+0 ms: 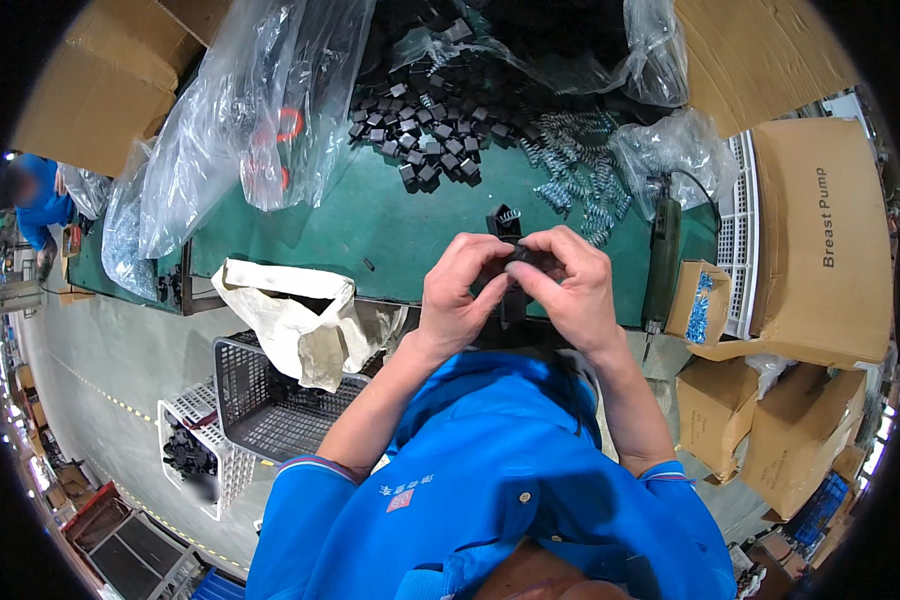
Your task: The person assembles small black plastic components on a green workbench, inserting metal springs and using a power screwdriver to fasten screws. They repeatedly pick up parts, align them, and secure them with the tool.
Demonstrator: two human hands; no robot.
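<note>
Black plastic, small and blocky: that is the part [518, 262] you hold, pinched between both hands just above the near edge of the bench [370, 225]. Your left hand [457, 290] is clamped on its left side, your right hand [568, 285] curls over its right, fingertips meeting on top. It looks like a fitting step, with something being pressed into the part; what is too small to tell. The next move likely calls for a firm, square squeeze without letting the part twist.

Just beyond the part, another black piece [505, 222] stands on the green bench top with a spring at it. Farther back lie a heap of like black blocks [420, 135] and, to its right, shiny coiled wire springs [580, 180]. Crinkled clear bags [240, 110] lie left of the heap.
</note>
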